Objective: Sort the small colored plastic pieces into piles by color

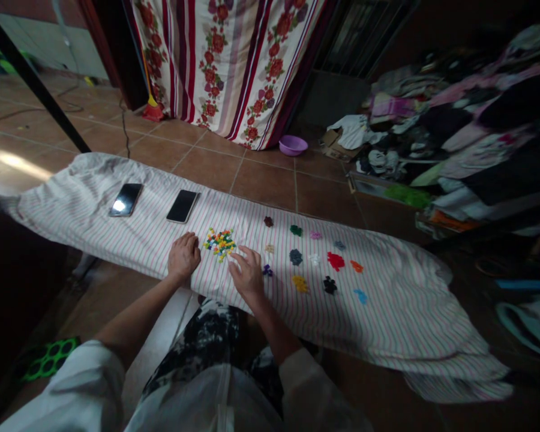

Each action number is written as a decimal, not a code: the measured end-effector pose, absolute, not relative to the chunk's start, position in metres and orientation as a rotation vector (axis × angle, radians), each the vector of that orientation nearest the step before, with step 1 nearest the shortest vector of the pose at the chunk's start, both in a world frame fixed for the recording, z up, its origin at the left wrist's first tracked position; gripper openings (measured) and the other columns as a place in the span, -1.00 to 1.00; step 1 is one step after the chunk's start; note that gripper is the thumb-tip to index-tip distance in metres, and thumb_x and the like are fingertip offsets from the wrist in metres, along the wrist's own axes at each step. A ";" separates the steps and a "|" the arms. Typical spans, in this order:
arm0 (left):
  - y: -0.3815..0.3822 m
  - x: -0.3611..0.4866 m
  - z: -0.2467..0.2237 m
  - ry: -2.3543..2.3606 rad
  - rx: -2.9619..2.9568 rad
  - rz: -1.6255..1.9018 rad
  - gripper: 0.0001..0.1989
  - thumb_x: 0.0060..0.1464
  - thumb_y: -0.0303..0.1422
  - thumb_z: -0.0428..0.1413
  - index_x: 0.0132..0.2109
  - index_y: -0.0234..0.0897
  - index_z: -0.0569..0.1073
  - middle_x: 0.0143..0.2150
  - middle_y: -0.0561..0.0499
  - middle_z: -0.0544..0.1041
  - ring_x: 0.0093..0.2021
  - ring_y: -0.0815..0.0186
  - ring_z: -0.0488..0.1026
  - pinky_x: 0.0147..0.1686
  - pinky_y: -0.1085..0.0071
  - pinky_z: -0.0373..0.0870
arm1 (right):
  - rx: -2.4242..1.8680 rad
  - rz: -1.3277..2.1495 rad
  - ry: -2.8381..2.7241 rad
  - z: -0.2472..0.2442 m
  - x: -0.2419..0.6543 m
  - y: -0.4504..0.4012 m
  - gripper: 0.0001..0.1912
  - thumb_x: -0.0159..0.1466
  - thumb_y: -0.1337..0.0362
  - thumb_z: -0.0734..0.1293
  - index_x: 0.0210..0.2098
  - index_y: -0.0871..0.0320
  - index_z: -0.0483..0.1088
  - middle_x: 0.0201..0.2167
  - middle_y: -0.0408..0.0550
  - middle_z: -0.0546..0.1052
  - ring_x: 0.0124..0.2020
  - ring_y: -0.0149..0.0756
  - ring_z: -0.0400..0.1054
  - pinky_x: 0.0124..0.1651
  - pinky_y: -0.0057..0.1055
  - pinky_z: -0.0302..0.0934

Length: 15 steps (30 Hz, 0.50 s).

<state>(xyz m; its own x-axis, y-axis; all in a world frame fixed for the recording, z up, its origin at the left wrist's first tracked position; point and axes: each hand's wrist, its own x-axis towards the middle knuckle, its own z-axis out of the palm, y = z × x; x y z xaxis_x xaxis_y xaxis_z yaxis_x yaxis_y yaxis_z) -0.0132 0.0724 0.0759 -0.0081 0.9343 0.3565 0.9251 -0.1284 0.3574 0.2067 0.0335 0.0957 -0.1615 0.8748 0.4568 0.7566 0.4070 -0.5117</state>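
A mixed pile of small coloured pieces, perhaps beads (220, 243), lies on the striped cloth (387, 324) between my hands. My left hand (184, 257) rests on the cloth just left of the pile, its fingers curled under; whatever may be inside is hidden. At the pile's right edge is my right hand (248, 273), thumb and forefinger apart, with no piece visible between them. Single-colour heaps spread to its right: purple (267, 270), beige (269, 248), brown (269, 222), yellow (300, 284), dark grey (296, 257), black (330, 285), red (335, 261) and several others.
Two phones, one (126, 200) farther left and another (182, 206) nearer the pile, lie on the cloth. Beyond it are a floral curtain (234, 66), a purple basin (293, 145) and a broom (153, 109). Clothes (477, 114) are heaped at the right.
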 end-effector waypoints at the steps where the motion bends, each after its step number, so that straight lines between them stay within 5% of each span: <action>1: 0.072 -0.013 0.076 2.064 2.200 0.823 -0.65 0.11 -0.43 -0.06 0.00 -0.34 0.45 0.13 -0.23 0.48 0.21 0.08 0.36 0.18 0.11 0.27 | -1.379 0.221 -1.986 0.097 0.196 0.039 -0.76 0.32 0.28 0.28 -0.06 0.09 0.50 0.06 0.05 0.41 0.10 -0.10 0.20 0.16 -0.14 0.19; 15: 0.073 -0.013 0.072 2.051 2.194 0.896 -0.67 0.10 -0.44 -0.06 -0.02 -0.31 0.46 0.11 -0.19 0.51 0.19 0.10 0.38 0.18 0.14 0.27 | -1.598 0.194 -2.206 0.097 0.135 0.077 -0.88 0.34 0.22 0.31 -0.18 0.08 0.46 -0.19 0.05 0.45 -0.07 -0.09 0.21 -0.02 -0.17 0.17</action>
